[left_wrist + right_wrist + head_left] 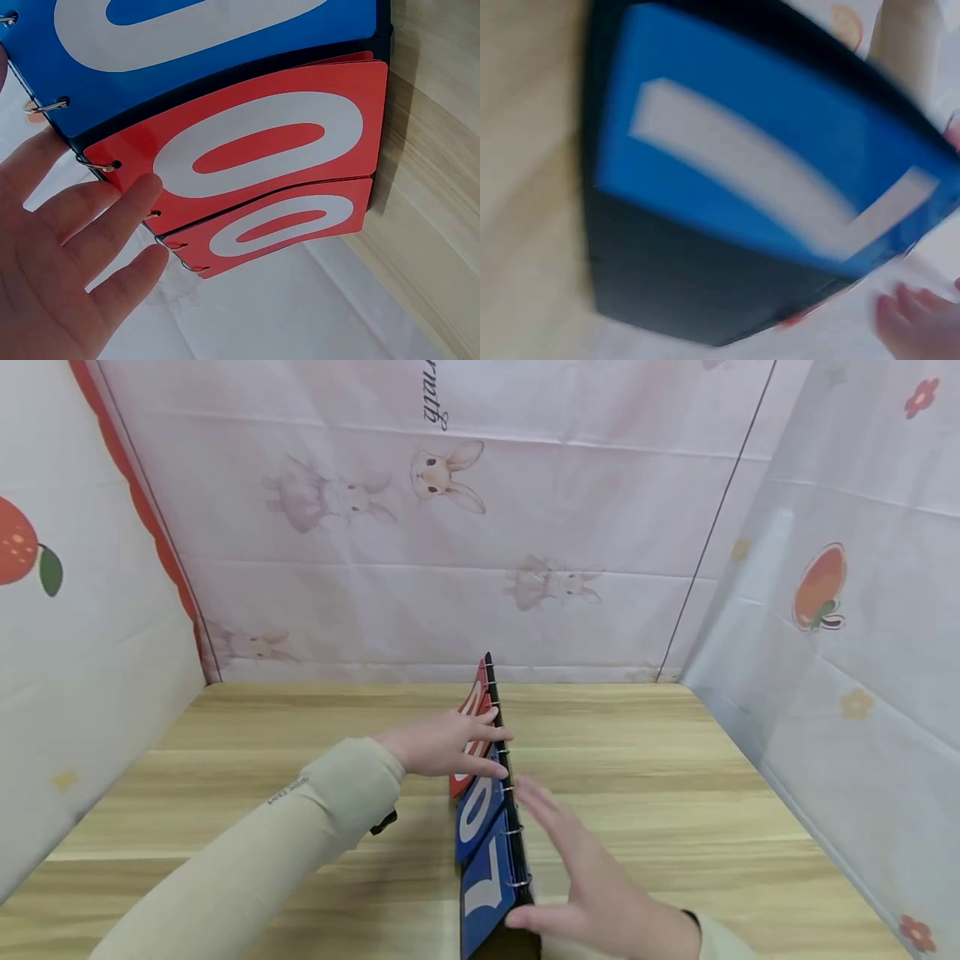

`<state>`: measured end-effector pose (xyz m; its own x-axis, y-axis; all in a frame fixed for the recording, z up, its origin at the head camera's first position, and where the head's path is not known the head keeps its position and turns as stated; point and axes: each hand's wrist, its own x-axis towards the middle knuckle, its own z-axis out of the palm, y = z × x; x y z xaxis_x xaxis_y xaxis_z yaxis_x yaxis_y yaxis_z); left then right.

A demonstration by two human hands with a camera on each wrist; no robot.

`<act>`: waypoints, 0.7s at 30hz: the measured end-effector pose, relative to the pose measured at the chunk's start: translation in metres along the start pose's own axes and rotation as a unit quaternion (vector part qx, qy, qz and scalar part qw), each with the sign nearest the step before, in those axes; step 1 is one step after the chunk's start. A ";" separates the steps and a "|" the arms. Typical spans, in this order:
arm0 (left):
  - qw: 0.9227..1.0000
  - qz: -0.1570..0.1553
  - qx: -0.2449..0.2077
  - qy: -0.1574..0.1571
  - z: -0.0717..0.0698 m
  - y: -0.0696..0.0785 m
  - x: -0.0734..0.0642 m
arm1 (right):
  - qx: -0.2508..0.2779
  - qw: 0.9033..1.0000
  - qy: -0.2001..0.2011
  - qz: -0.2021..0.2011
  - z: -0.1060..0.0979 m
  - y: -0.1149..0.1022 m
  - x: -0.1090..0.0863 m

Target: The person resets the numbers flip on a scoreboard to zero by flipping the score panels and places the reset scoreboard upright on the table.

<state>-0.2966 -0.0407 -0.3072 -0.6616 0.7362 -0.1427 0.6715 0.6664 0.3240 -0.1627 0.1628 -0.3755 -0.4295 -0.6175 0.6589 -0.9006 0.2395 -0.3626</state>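
Observation:
A tabletop flip scoreboard (480, 817) stands on the wood-grain table, lengthwise away from me. Metal rings along its black top edge carry blue cards near me and red cards (255, 142) farther off, with white digits. My left hand (450, 745) lies across the top edge near the middle, fingers fairly straight and spread over the rings. In the left wrist view, its fingertips rest by the rings of the nearer red 0. My right hand (600, 877), blurred, is beside the near end, thumb and fingers spread wide. The right wrist view shows the nearest blue card (735, 150) and the black end beneath it.
The wood-grain table (645, 760) extends on both sides of the scoreboard. A pale cloth with rabbit prints (442, 477) hangs behind it, and fruit-printed cloths (847, 693) stand along the left and right sides.

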 end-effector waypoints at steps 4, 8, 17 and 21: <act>1.000 -0.005 0.005 0.001 -0.001 0.001 0.000 | 0.092 0.978 -0.074 0.174 -0.007 0.021 -0.018; 1.000 -0.014 0.012 -0.004 0.000 0.001 -0.001 | 0.089 0.976 -0.097 0.175 -0.007 0.031 -0.028; 1.000 -0.008 0.004 -0.003 0.003 0.000 -0.001 | 0.006 0.970 -0.143 0.194 -0.024 0.021 -0.032; 1.000 -0.010 0.004 0.004 0.005 -0.001 0.000 | -0.037 0.967 -0.162 0.192 -0.031 0.014 -0.032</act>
<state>-0.2952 -0.0409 -0.3119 -0.6769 0.7224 -0.1412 0.6614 0.6811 0.3141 -0.1642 0.2090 -0.3812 -0.7007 -0.6720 0.2396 -0.6863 0.5431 -0.4838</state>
